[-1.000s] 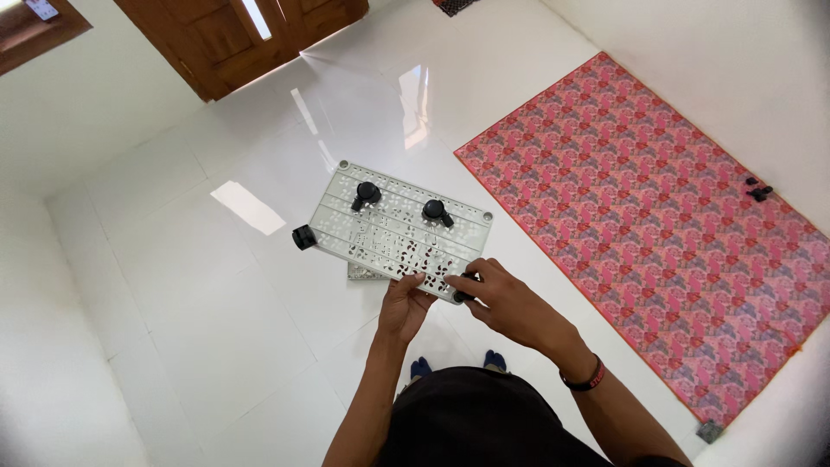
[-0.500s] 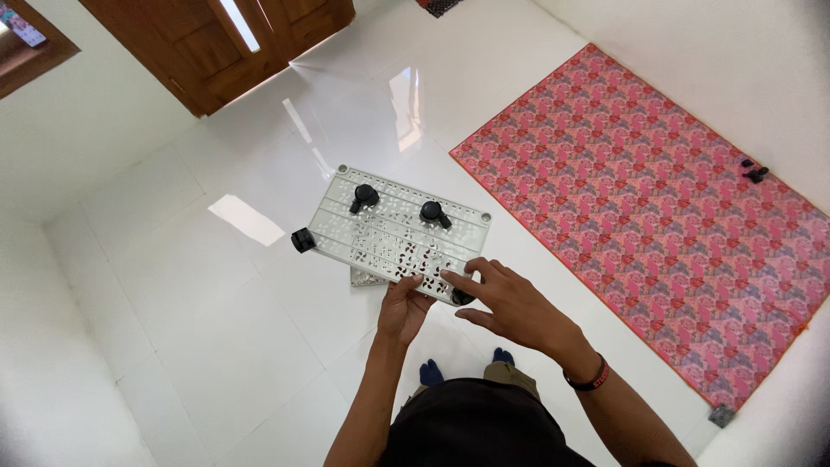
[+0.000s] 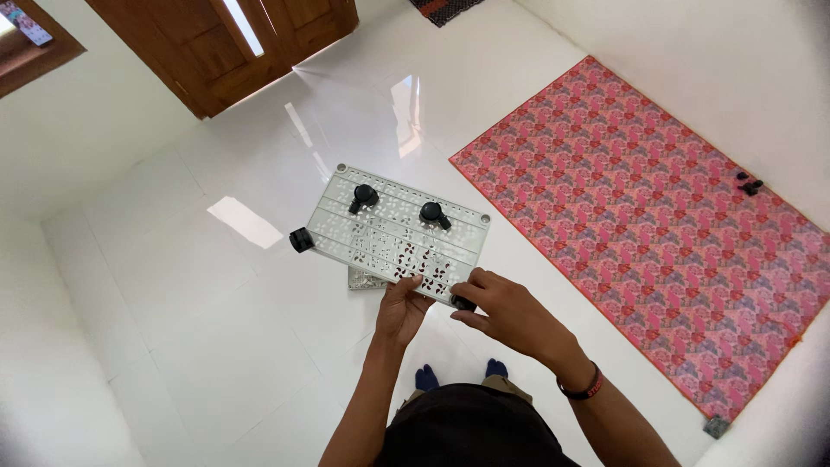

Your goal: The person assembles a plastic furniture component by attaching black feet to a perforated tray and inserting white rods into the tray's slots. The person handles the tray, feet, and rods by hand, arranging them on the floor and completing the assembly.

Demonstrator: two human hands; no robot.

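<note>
While seemingly gripped: caster between fingertips.

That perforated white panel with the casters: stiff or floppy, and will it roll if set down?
The panel probably is stiff: held only at its near edge by the left hand and right hand, it stays flat. Perforations suggest lightness. The black casters likely make it roll on the glossy floor.

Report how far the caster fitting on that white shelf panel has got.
Done: one black caster sits at the left corner of the white perforated panel. In hand: the left hand steadies the near edge; the right hand works a caster at the near right corner. Left: two loose casters lie on top.
</note>
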